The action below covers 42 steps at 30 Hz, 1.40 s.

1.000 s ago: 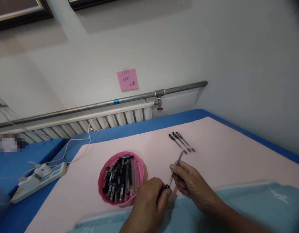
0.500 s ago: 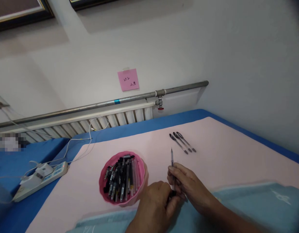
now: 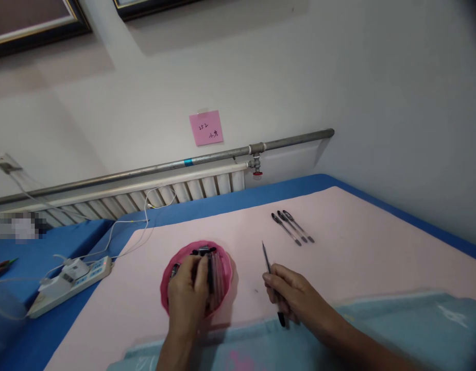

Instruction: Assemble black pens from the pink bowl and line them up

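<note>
My right hand [image 3: 288, 291] is closed around an uncapped pen [image 3: 267, 259]. The pen's bare tip points up and away, and its black end sticks out below my fingers. My left hand [image 3: 188, 288] is over the pink scalloped bowl [image 3: 231, 268], thumb and fingers drawn together among the pen parts. What they pinch, if anything, is hidden. Black caps and clear pen barrels [image 3: 218, 278] fill the bowl, partly covered by the hand. Beyond my right hand, three capped pens [image 3: 292, 228] lie side by side on the pink sheet [image 3: 245, 232].
A white power strip [image 3: 95, 273] with plugged-in adapters and cables lies on the blue surface [image 3: 71, 317] to the left. Light blue cloth [image 3: 396, 314] runs along the near edge. A radiator [image 3: 207, 186] and a pipe [image 3: 156, 169] run along the wall behind.
My left hand has left the lower end of the pen and moved left into the bowl. My right hand still holds the pen, now tilted more to the left.
</note>
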Available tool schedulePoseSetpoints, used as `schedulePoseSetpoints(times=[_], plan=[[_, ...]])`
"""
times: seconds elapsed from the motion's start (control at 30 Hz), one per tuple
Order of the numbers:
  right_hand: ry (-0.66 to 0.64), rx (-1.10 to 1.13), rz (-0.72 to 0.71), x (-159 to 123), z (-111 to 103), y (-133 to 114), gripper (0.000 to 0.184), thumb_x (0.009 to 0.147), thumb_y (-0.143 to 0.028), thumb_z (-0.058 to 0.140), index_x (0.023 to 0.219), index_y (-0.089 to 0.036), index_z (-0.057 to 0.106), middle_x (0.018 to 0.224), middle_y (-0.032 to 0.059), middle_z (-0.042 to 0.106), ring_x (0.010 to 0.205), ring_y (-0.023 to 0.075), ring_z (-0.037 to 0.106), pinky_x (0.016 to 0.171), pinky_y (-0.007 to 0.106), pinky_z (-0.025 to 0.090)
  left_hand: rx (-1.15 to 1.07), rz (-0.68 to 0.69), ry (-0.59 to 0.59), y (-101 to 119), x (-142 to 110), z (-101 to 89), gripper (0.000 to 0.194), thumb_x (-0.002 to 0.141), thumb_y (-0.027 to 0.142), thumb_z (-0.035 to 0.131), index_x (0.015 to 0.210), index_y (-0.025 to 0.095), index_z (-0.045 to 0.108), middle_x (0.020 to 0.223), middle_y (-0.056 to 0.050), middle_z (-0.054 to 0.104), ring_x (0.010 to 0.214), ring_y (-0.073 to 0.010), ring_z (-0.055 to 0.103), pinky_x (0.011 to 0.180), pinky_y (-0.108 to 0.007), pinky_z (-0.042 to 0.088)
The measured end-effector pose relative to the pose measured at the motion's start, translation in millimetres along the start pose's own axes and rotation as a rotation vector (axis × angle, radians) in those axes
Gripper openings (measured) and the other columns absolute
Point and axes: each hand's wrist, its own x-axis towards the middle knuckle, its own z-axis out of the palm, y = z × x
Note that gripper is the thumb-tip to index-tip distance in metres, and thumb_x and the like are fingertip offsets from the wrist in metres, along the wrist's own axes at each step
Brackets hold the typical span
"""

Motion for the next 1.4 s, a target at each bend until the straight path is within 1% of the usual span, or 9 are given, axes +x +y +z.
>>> schedulePoseSetpoints(times=[0.1,0.23,0.3,0.47,0.67,0.9,1.03,1.23,1.4], plan=[[-0.037,-0.043,-0.013,0,1,4,0.027,0.083,-0.034,0.047,0.059,-0.021,0.041,0.05,-0.0066,0.048,0.038,0.0063,0.039,0.035,0.018,0.028,0.056,-0.133,0.015,-15,13,-11.5,0.023,0.081,0.042,0.044,0.08,0.023,0.058,0.074,0.001,0.066,0.066,-0.016,0.058,0.061,-0.025,0.04],[-0.057,-0.075,-0.038,1,1,8,0.027,0.082,-0.032,0.05,0.059,-0.021,0.039,0.055,-0.005,0.052,0.041,0.0067,0.044,0.04,0.019,0.031,0.119,-0.216,0.019,-29,22,-20.6,0.022,0.08,0.04,0.043,0.078,0.023,0.058,0.074,0.0,0.066,0.071,-0.0176,0.059,0.064,-0.026,0.04],[-0.054,-0.087,-0.039,1,0,7,0.028,0.082,-0.033,0.049,0.06,-0.022,0.038,0.055,-0.0047,0.053,0.041,0.007,0.043,0.039,0.02,0.03,0.143,-0.225,-0.006,-32,24,-22.4,0.022,0.079,0.039,0.043,0.078,0.023,0.058,0.076,-0.001,0.067,0.072,-0.0181,0.059,0.065,-0.027,0.04],[-0.045,-0.103,-0.021,0,0,3,0.029,0.082,-0.037,0.047,0.059,-0.022,0.038,0.048,-0.0068,0.047,0.036,0.0068,0.038,0.036,0.02,0.027,0.171,-0.188,-0.075,-42,27,-22.6,0.021,0.079,0.034,0.043,0.079,0.021,0.06,0.078,-0.003,0.068,0.074,-0.0184,0.061,0.065,-0.027,0.041],[-0.049,-0.078,-0.034,5,1,6,0.028,0.078,-0.04,0.049,0.058,-0.023,0.038,0.05,-0.006,0.048,0.035,0.0062,0.037,0.034,0.02,0.026,0.176,-0.231,-0.072,-61,34,-25.7,0.019,0.079,0.026,0.043,0.082,0.02,0.061,0.076,-0.003,0.069,0.072,-0.0172,0.063,0.062,-0.025,0.043],[-0.038,-0.054,-0.015,4,0,3,0.03,0.075,-0.041,0.053,0.058,-0.023,0.038,0.052,-0.0054,0.05,0.035,0.0057,0.037,0.034,0.02,0.025,0.24,-0.185,-0.113,-53,31,-24.2,0.016,0.077,0.018,0.047,0.079,0.019,0.062,0.081,-0.003,0.07,0.078,-0.016,0.062,0.068,-0.024,0.042],[-0.058,-0.068,-0.01,4,-1,2,0.028,0.075,-0.04,0.053,0.058,-0.023,0.038,0.051,-0.0057,0.049,0.035,0.0056,0.036,0.035,0.02,0.026,0.308,-0.177,-0.13,-51,31,-24.9,0.017,0.077,0.02,0.046,0.08,0.019,0.063,0.083,-0.005,0.07,0.078,-0.018,0.062,0.067,-0.026,0.041],[-0.048,-0.047,-0.013,5,0,7,0.029,0.076,-0.04,0.053,0.058,-0.023,0.037,0.05,-0.0061,0.049,0.035,0.0061,0.035,0.035,0.021,0.025,0.379,-0.215,-0.105,-59,35,-33.1,0.021,0.08,0.023,0.043,0.082,0.019,0.063,0.081,-0.007,0.07,0.076,-0.0191,0.062,0.064,-0.026,0.04],[-0.038,-0.07,-0.018,4,0,5,0.03,0.076,-0.041,0.053,0.057,-0.023,0.038,0.049,-0.0061,0.049,0.035,0.0066,0.036,0.035,0.021,0.026,0.403,-0.192,-0.143,-58,35,-26.4,0.02,0.079,0.021,0.046,0.085,0.019,0.064,0.087,-0.006,0.07,0.081,-0.0179,0.062,0.068,-0.025,0.041]])
